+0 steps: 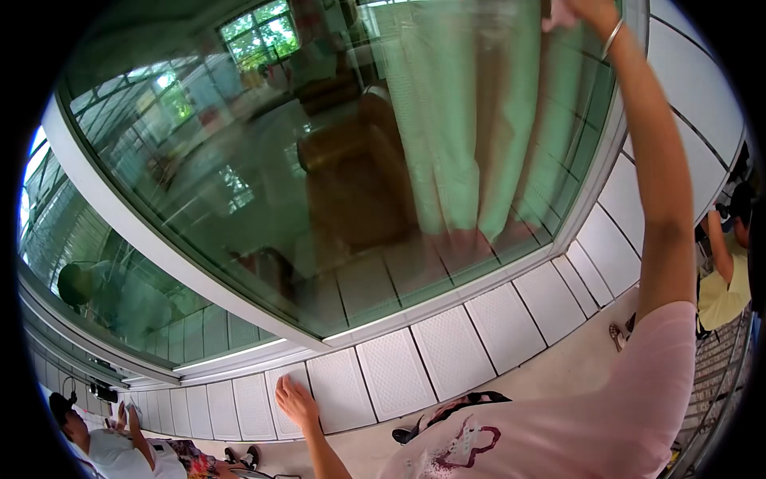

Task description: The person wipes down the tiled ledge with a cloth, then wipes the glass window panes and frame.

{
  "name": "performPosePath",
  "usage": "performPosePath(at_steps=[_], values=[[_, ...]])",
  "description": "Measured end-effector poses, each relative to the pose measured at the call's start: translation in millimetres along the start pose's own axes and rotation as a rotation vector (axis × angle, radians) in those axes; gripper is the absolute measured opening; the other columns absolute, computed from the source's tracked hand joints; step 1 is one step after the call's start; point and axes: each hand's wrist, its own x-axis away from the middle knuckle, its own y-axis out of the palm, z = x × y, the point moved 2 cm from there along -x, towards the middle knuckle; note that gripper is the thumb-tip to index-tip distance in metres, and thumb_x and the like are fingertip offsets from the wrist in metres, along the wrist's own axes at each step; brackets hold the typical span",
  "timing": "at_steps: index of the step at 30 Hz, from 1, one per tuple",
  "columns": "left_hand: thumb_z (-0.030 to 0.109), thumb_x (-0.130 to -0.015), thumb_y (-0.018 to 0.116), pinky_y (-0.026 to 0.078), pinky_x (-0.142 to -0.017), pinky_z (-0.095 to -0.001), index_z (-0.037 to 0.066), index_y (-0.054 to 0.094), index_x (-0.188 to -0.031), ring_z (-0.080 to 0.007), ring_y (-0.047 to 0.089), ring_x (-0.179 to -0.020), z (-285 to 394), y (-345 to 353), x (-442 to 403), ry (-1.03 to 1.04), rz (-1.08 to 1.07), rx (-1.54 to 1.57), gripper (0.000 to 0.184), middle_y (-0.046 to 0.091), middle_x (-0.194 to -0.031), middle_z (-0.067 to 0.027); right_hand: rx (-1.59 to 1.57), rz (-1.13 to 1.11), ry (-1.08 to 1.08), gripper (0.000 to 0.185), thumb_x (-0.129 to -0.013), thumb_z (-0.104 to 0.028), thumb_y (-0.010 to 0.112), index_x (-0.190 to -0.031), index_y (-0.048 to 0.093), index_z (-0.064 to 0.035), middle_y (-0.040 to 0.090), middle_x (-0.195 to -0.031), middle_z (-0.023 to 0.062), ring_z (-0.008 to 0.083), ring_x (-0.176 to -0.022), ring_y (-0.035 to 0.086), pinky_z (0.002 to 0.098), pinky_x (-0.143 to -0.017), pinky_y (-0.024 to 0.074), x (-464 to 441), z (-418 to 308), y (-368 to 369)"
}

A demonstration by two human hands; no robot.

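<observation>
My right arm reaches up along the right edge of a large green-tinted window (351, 199). At the top, my right hand (586, 11) is closed around a pink cloth (561, 16) against the upper right part of the glass. A bracelet (613, 38) circles that wrist. Low in the view, my left hand (297, 401) rests on the white tiled ledge (395, 375) below the window, fingers spread, holding nothing. Behind the glass hang pale curtains (439, 120) beside a brown armchair (359, 191).
A person in white (128, 455) is at the lower left by the ledge. Another person in yellow (724, 291) is at the far right, near a metal railing (722, 383). A white window frame (191, 271) divides the panes.
</observation>
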Motion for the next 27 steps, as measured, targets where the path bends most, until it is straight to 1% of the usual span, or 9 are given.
performPosePath(at_steps=[4,8,10,12,15,18,22,25,27], values=[[0.024,-0.100,0.048,0.039,-0.105,-0.0480,0.007,0.057,-0.128,-0.0361,0.051,-0.123,2,3,-1,0.008,0.003,-0.012,0.034,0.057,-0.133,-0.0147,-0.087,0.073,0.300,0.052,-0.098,-0.011,0.046,-0.148,0.042,0.0015,0.037,-0.158,0.0187,0.0341,-0.148,0.032,0.0401,-0.121,0.0252,19,37,-11],[0.022,-0.100,0.049,0.040,-0.104,-0.0470,0.007,0.057,-0.127,-0.0354,0.052,-0.122,9,4,1,0.008,0.009,-0.052,0.032,0.057,-0.132,-0.0133,0.104,-0.172,0.172,0.052,-0.098,-0.013,0.046,-0.147,0.043,0.0023,0.040,-0.155,0.0197,0.0340,-0.146,0.035,0.0391,-0.120,0.0268,81,-74,-19],[0.022,-0.100,0.048,0.040,-0.104,-0.0469,0.007,0.057,-0.127,-0.0350,0.052,-0.122,8,4,0,0.010,0.002,-0.058,0.032,0.058,-0.132,-0.0129,0.007,-0.223,0.206,0.045,-0.084,-0.030,0.059,-0.117,0.061,0.0000,0.054,-0.137,0.0228,0.0423,-0.129,0.049,0.0523,-0.112,0.0356,150,-98,-3],[0.021,-0.101,0.047,0.040,-0.104,-0.0466,0.007,0.057,-0.127,-0.0340,0.052,-0.122,13,7,-1,-0.018,0.004,-0.048,0.031,0.058,-0.132,-0.0120,-0.075,-0.218,0.223,0.047,-0.084,-0.017,0.063,-0.129,0.061,-0.0045,0.060,-0.127,0.0181,0.0412,-0.118,0.055,0.0551,-0.105,0.0399,231,-157,-8],[0.021,-0.101,0.047,0.040,-0.104,-0.0465,0.007,0.058,-0.127,-0.0336,0.052,-0.123,8,7,-1,0.000,-0.012,-0.044,0.031,0.058,-0.132,-0.0119,-0.131,-0.625,0.495,0.027,-0.087,-0.016,0.060,-0.111,0.067,-0.0063,0.057,-0.127,0.0150,0.0373,-0.118,0.054,0.0534,-0.106,0.0398,347,-252,-38],[0.023,-0.101,0.048,0.040,-0.104,-0.0468,0.006,0.057,-0.127,-0.0348,0.052,-0.122,4,12,0,0.011,-0.006,-0.044,0.032,0.057,-0.131,-0.0128,-0.101,-0.721,0.534,0.025,-0.086,-0.014,0.061,-0.109,0.065,-0.0039,0.057,-0.128,0.0158,0.0367,-0.121,0.052,0.0496,-0.108,0.0408,406,-312,-72],[0.023,-0.101,0.048,0.040,-0.104,-0.0477,0.007,0.057,-0.128,-0.0357,0.051,-0.122,2,16,-5,0.020,-0.017,-0.035,0.032,0.057,-0.131,-0.0133,0.072,-0.798,0.734,0.032,-0.087,-0.012,0.059,-0.116,0.061,0.0024,0.053,-0.134,0.0226,0.0426,-0.127,0.049,0.0531,-0.114,0.0355,404,-295,-72],[0.023,-0.101,0.049,0.040,-0.104,-0.0478,0.007,0.057,-0.127,-0.0358,0.051,-0.123,2,17,-7,0.002,-0.019,-0.028,0.032,0.057,-0.131,-0.0130,0.229,-0.431,0.627,0.044,-0.099,-0.011,0.047,-0.139,0.046,0.0089,0.043,-0.149,0.0271,0.0455,-0.140,0.038,0.0514,-0.119,0.0279,357,-205,-59],[0.023,-0.100,0.050,0.040,-0.104,-0.0473,0.006,0.057,-0.127,-0.0351,0.051,-0.123,4,18,-1,-0.002,-0.014,-0.042,0.033,0.057,-0.131,-0.0131,0.174,-0.227,0.586,0.049,-0.095,-0.016,0.051,-0.140,0.049,0.0043,0.046,-0.149,0.0240,0.0449,-0.137,0.041,0.0518,-0.117,0.0302,291,-119,-52]])
